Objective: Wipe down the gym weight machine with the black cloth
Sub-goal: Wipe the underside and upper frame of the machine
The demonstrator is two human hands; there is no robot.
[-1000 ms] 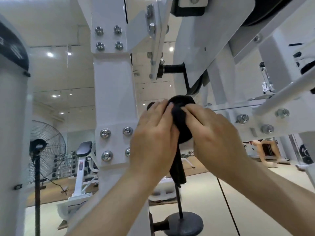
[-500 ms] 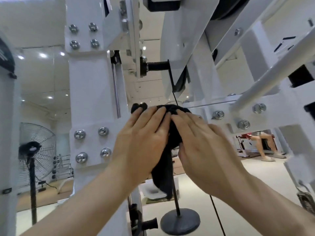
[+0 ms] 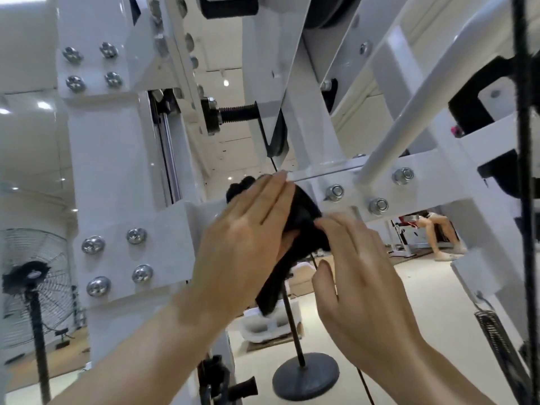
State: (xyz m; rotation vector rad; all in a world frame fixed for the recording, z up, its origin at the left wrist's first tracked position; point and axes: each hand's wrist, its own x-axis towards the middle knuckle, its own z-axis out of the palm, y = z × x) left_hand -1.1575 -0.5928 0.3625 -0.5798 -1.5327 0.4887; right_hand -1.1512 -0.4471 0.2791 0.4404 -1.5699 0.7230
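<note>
Wiping is the step going on now: the black cloth [image 3: 304, 226] sits bunched on the white bar of the weight machine [image 3: 122, 171], in the middle, with one end hanging down. The left hand [image 3: 248, 238] lies flat over the cloth with straight fingers, pressing it on the bar, and the right hand [image 3: 359, 270] is just to its right, open, with its fingertips touching the cloth's edge. Next, I think, the hands must slide the cloth along the bar to the bolts [image 3: 336, 192] on the right.

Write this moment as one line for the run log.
step: wiping | left hand: presses black cloth on white frame | right hand: touches cloth
</note>
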